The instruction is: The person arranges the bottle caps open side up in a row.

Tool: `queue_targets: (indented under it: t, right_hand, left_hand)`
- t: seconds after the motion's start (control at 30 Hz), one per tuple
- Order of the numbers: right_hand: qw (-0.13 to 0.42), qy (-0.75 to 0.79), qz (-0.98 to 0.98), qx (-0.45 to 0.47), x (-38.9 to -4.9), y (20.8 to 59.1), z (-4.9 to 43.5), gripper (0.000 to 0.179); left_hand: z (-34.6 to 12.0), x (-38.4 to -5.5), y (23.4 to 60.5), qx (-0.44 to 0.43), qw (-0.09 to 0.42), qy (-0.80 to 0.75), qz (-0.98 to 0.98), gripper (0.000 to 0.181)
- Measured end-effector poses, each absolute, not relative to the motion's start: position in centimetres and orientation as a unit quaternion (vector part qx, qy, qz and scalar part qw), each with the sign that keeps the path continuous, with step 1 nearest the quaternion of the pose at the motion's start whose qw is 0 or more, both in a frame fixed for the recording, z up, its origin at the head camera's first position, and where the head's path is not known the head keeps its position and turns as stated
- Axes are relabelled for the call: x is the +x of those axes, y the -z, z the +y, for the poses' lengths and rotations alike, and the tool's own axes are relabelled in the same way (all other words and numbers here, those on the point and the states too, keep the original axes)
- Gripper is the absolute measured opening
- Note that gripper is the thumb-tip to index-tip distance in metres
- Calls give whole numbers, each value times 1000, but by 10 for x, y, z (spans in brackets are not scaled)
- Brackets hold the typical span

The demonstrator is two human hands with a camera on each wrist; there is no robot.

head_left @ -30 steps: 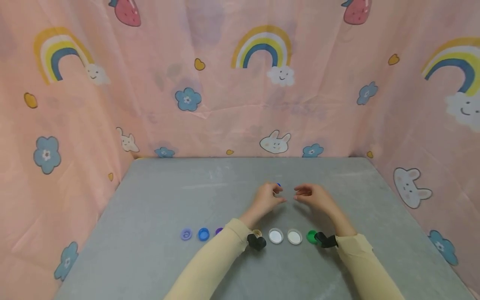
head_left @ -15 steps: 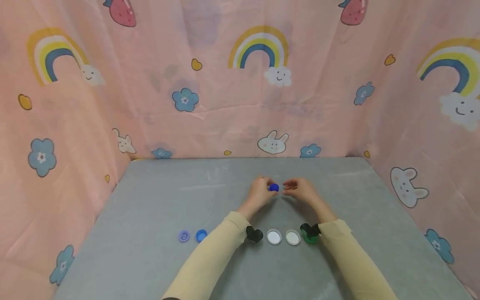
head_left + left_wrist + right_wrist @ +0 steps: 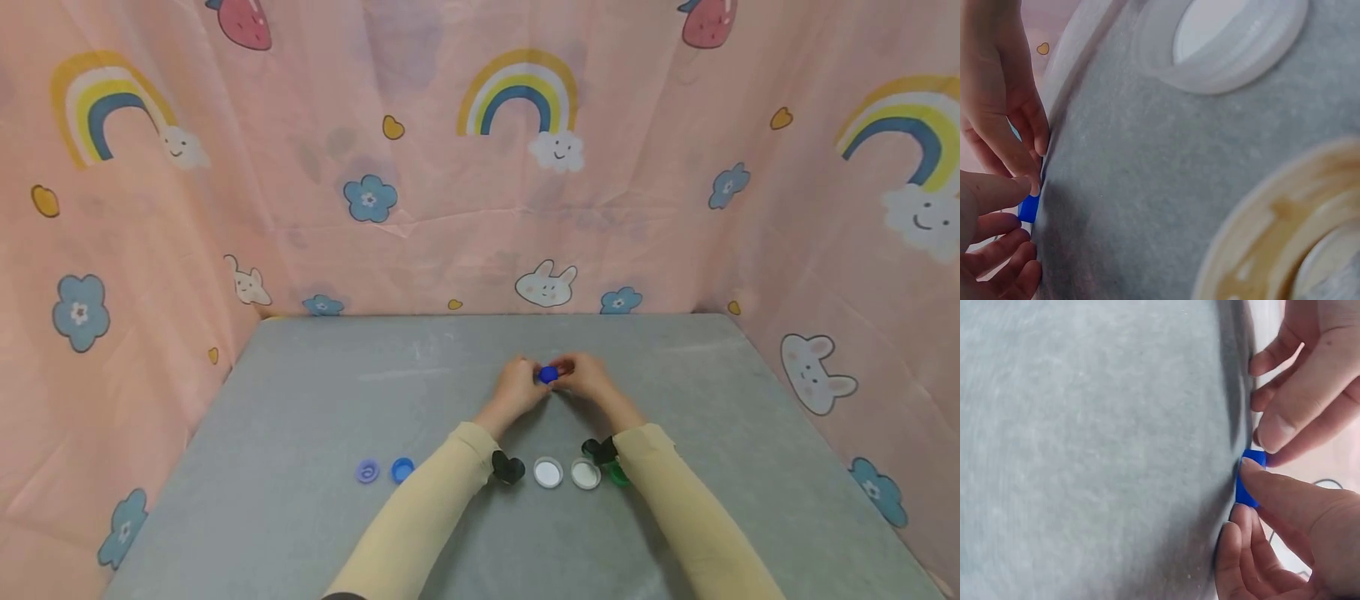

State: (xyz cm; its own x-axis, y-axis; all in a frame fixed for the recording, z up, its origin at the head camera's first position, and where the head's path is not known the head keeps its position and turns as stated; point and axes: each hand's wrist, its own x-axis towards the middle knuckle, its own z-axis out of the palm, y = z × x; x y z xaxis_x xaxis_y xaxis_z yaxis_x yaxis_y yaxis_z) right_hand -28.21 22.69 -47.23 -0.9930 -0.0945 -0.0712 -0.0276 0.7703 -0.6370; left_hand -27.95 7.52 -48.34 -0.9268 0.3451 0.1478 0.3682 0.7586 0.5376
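A small dark blue bottle cap (image 3: 548, 374) is between the two hands, far forward on the table. My left hand (image 3: 517, 386) pinches it from the left with thumb and fingers. From the right, my right hand (image 3: 587, 379) meets it; in the right wrist view its thumb (image 3: 1257, 478) lies across the blue cap (image 3: 1247, 499). The left thumb (image 3: 1277, 430) shows just above the cap's edge there. In the left wrist view, a strip of the blue cap (image 3: 1029, 210) shows between the fingers. Whether the cap touches the table, I cannot tell.
A row of caps lies nearer on the grey table (image 3: 315, 400): lilac (image 3: 367, 472), blue (image 3: 402, 470), two white caps (image 3: 548, 473) and green (image 3: 618, 473), partly behind the right wrist. A brownish cap (image 3: 1260, 250) sits near the left wrist. A pink patterned curtain (image 3: 450, 208) surrounds the table.
My right hand has moved left until its fingers meet the blue cap beside the left hand. The cap has come into fuller view between the hands. The head view has shifted slightly.
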Motion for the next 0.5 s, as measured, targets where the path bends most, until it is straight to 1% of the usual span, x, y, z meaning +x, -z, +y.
queue_targets:
  t: [0.27, 0.5]
  right_hand:
    - [46, 334, 941, -19, -284, 476, 224, 33]
    - [45, 348, 936, -40, -280, 471, 225, 33]
  left_hand:
    - [76, -279, 483, -183, 15, 293, -938, 31]
    - [75, -278, 480, -162, 4, 330, -930, 27]
